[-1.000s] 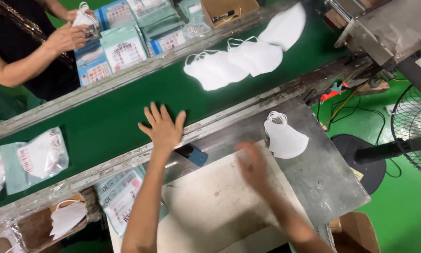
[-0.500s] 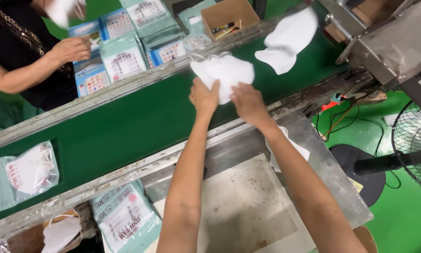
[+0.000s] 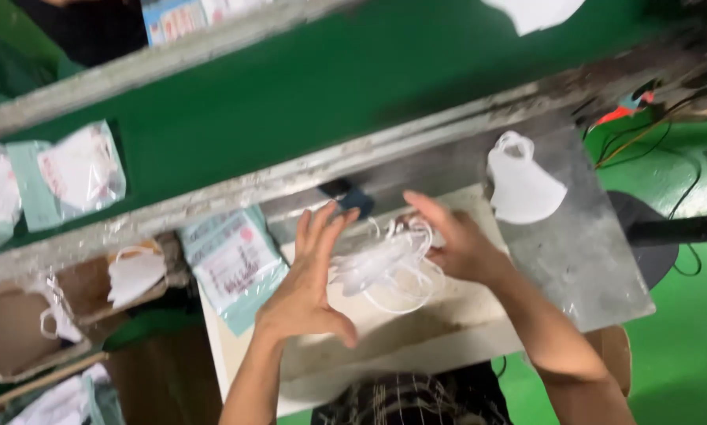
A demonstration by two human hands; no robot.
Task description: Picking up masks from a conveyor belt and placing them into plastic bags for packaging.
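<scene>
Between my two hands I hold a small stack of white face masks (image 3: 381,264) with loose ear loops, just above a pale worn board (image 3: 416,330) on the metal table. My left hand (image 3: 310,279) presses against the stack's left side with its fingers spread upward. My right hand (image 3: 452,240) cups the right side. A single white mask (image 3: 523,185) lies on the metal tabletop (image 3: 590,252) to the right, apart from my hands.
A green conveyor belt (image 3: 306,86) runs diagonally behind the table, carrying bagged masks (image 3: 82,169) at left. A pile of printed mask pouches (image 3: 231,264) lies left of my left hand. A cardboard box (image 3: 23,323) with masks sits lower left. Cables (image 3: 645,134) trail on the green floor.
My hands have come back from the conveyor belt to the table, bringing the white masks with them. The camera has tilted down, so the person across the belt is out of view.
</scene>
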